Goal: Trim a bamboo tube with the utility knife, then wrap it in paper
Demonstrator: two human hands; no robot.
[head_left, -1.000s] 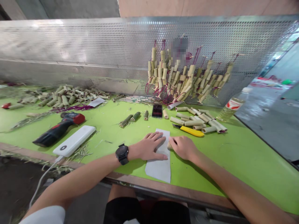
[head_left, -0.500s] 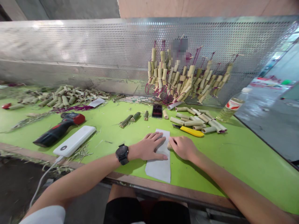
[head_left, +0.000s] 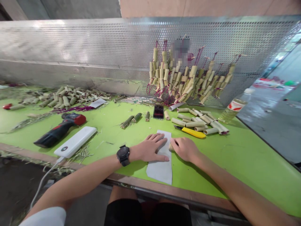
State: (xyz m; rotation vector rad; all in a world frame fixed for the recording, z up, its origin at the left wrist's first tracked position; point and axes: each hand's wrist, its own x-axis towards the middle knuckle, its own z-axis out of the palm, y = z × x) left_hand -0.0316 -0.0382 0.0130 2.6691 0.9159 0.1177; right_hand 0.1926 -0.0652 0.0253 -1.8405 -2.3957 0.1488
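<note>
A sheet of sandpaper or plain paper, pale grey, lies on the green table near its front edge. My left hand is spread flat over it, fingers apart, with a black watch on the wrist. At the sheet's right edge, my right hand is closed around a short bamboo piece, most of it hidden by the fingers. A yellow utility knife rests just beyond the right hand. Several cut bamboo tubes lie behind the knife.
A cordless drill and a white power bank with a cable lie left. Bamboo pieces are heaped at the back left. Strung bamboo hangs on the perforated metal panel. An oil-coloured bottle stands right.
</note>
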